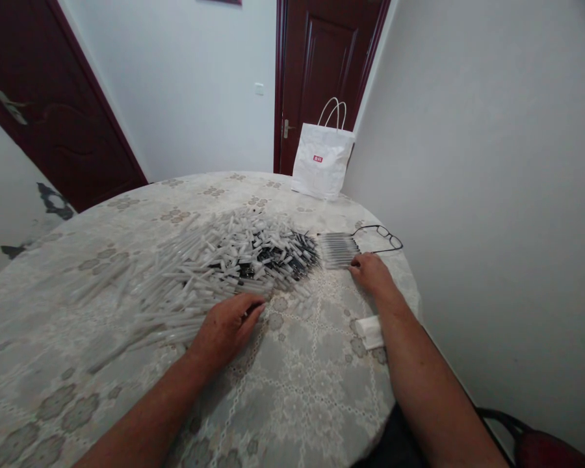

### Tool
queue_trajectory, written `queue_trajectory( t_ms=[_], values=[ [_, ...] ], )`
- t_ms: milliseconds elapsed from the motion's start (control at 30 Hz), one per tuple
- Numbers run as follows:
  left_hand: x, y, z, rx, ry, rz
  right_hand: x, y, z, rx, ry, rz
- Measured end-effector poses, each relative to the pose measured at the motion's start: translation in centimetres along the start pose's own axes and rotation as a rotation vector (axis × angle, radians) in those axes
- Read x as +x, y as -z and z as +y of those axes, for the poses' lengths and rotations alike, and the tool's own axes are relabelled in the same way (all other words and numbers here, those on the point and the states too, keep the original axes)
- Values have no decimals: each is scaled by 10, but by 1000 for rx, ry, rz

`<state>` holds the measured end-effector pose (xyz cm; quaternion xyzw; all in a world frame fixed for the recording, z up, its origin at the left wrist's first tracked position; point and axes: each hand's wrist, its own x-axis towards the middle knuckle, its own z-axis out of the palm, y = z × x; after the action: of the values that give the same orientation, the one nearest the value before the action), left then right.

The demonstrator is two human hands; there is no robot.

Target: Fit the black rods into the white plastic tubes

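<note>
A large heap of translucent white pen barrels and caps [214,247] lies across the middle of the tablecloth, with dark thin pieces [299,257] at its right side. At the heap's near edge rests my left hand [231,325], its thumb and fingers curled together; whatever lies between the fingertips is too small to make out. To the right, several pens [338,250] with dark cores lie side by side in a neat row. My right hand [373,274] is at the row's near right corner, its fingertips closed on the end of a pen there.
Black-framed glasses [383,239] lie just beyond the row of pens. A folded white tissue [369,332] sits beside my right forearm. At the far edge of the round table [297,383] stands a white paper bag [323,162]. A wall is close on the right.
</note>
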<state>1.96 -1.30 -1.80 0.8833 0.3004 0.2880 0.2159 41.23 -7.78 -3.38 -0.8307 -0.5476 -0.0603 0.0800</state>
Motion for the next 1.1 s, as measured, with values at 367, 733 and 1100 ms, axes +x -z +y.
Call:
queue_trajectory(
  t_ms=[367,733,1100],
  values=[
    [-1,0,-6,24,5,18,-3,5,3,19,-18,68],
    [-3,0,-5,78,-42,-18,-39,45,-75,198,267,-63],
    [-5,20,1,258,-141,-221,-34,8,-128,124,207,-23]
  ],
)
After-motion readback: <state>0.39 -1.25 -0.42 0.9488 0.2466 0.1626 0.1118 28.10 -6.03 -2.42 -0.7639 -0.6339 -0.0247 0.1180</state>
